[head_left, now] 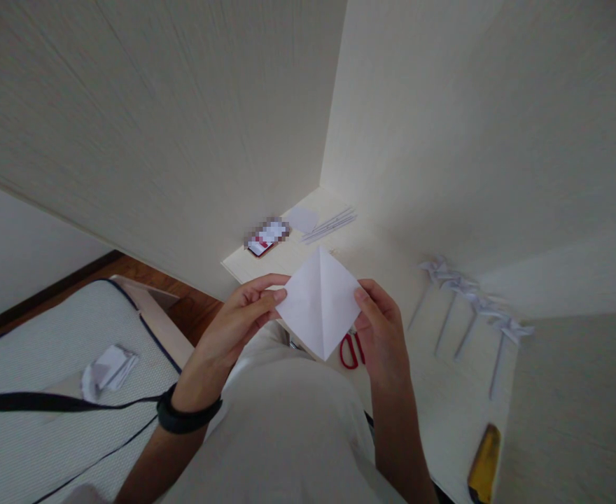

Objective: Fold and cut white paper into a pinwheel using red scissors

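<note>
A white paper square (320, 302), creased down the middle, is pinched at opposite corners by the left hand (245, 308) and the right hand (381, 329). It is judged light, thin and easily crumpled, so it is best held at the corners.

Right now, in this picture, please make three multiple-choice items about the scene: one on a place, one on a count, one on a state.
1. Where do the red scissors lie?
A. on the desk, under the held paper
B. on the mattress
C. beside the phone

2. How many paper pinwheels lie in a row on the desk?
A. two
B. four
C. six

3. How is the white paper square held?
A. crumpled in one fist
B. flat on the desk
C. in the air, a corner pinched by the left hand and the right hand

Answers: 1 A, the red handles show below the paper's lower corner. 2 B, four heads on sticks. 3 C, a centre crease shows.
</note>
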Available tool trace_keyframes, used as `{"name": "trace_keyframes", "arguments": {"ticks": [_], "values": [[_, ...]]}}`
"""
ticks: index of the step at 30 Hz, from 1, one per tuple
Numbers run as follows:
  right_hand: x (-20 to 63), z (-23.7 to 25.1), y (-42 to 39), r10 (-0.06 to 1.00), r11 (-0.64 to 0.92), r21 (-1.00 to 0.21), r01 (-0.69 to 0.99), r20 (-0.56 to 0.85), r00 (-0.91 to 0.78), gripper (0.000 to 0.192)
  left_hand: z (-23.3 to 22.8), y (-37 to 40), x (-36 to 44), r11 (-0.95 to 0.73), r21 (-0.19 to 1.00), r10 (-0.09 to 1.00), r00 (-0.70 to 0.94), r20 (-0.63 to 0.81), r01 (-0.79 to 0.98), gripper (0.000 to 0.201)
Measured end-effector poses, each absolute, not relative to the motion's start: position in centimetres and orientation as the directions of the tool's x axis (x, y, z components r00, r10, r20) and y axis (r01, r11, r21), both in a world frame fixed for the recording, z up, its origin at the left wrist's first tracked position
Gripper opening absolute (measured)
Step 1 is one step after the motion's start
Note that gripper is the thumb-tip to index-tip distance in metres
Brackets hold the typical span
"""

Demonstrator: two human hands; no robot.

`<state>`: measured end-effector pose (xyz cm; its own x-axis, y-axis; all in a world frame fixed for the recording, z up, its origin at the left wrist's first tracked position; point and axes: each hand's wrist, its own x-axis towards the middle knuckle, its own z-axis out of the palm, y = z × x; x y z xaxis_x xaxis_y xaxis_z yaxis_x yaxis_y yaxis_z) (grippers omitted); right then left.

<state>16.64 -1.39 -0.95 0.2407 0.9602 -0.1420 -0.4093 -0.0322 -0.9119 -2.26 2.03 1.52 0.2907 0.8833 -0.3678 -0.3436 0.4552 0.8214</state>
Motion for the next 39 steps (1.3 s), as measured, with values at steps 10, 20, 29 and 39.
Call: {"name": "trace_keyframes", "arguments": {"ticks": [10,20,29,39], "values": [[15.7,-0.5,-1.4,0.949,-0.006,-0.913,-0.408,-0.134,0.285,0.013,0.6,1.4,-1.3,0.468,0.806,0.870,0.353,-0.346,-0.363,0.029],[15.0,-0.8,-1.4,0.937,-0.010,-0.918,-0.396,-0.147,0.316,0.013,0.4,1.4,-1.1,0.460,0.787,0.879,0.337,-0.338,-0.411,0.025],[15.0,-0.8,-1.4,0.942,-0.026,-0.968,-0.249,-0.107,0.319,0.017,0.2,1.3,-1.0,0.445,0.807,0.888,0.307,-0.343,-0.387,0.022],[20.6,-4.5,-2.1,0.947,-0.241,-0.894,0.378,-0.131,0.293,0.031,1.1,1.7,-1.4,0.384,0.843,0.924,0.160,-0.348,-0.378,0.020]]}}
